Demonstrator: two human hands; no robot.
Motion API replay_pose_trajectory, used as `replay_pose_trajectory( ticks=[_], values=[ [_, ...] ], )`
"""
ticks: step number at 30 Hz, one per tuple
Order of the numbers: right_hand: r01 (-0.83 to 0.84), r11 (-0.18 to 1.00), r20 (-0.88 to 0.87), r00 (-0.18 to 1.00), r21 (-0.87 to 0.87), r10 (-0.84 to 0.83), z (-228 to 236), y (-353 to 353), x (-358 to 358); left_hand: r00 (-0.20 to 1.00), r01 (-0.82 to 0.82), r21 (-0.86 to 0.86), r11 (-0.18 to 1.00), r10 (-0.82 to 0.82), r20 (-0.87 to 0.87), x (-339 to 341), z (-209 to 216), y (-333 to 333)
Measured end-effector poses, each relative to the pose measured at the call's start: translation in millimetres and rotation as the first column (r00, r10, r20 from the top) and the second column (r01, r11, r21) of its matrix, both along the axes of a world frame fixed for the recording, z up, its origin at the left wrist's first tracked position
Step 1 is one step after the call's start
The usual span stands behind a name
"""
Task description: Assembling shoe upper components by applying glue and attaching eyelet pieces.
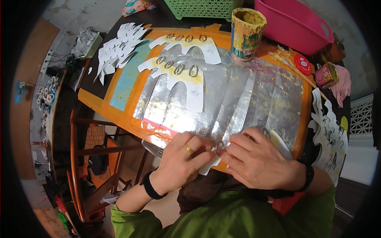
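At the table's near edge, my left hand (183,156) and my right hand (260,162) pinch a white cut-out piece (206,168) between them. A small metal oval ring (219,144) shows between their fingertips. Beyond the right fingers, the white curved end (281,145) and another ring (265,133) stick out; whether they belong to the held piece is hidden. Farther off lie two white cut-outs, a nearer one (195,97) and a farther one (211,51), each with several metal rings along a yellow-smeared edge.
Behind them stands a glue-crusted cup (247,37), with a pink basin (295,23) and a green basket (198,8) at the back. White cut-outs (119,49) are heaped at left, ringed pieces (331,137) at right. A small pink tub (326,75) and a wooden chair (74,158) flank the table.
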State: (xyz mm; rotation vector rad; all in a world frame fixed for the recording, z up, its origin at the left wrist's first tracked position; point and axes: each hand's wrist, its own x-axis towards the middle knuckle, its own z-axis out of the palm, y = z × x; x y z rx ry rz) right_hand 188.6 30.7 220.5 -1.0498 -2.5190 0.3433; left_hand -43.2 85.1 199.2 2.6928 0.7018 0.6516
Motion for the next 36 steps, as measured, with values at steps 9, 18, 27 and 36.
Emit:
replay_pose_trajectory(
  ticks=[9, 18, 27, 36],
  values=[
    [-0.019, 0.999, 0.009, 1.0, -0.05, 0.019, 3, 2, 1, 0.988, -0.112, -0.222, 0.969, 0.132, 0.08, 1, 2, -11],
    [-0.025, 1.0, 0.026, 0.999, -0.019, 0.025, 5, 0, 2, 0.925, -0.348, -0.425, 0.835, 0.381, -0.009, 13, 17, -26],
    [-0.029, 0.998, -0.02, 0.999, -0.061, 0.028, 4, 0, 5, 0.92, -0.358, -0.439, 0.824, 0.392, -0.014, 21, 12, -30],
    [-0.031, 0.995, -0.005, 1.0, -0.092, 0.031, 5, 2, 8, 0.833, -0.483, -0.384, 0.787, 0.548, 0.075, 27, -11, -59]
  ],
)
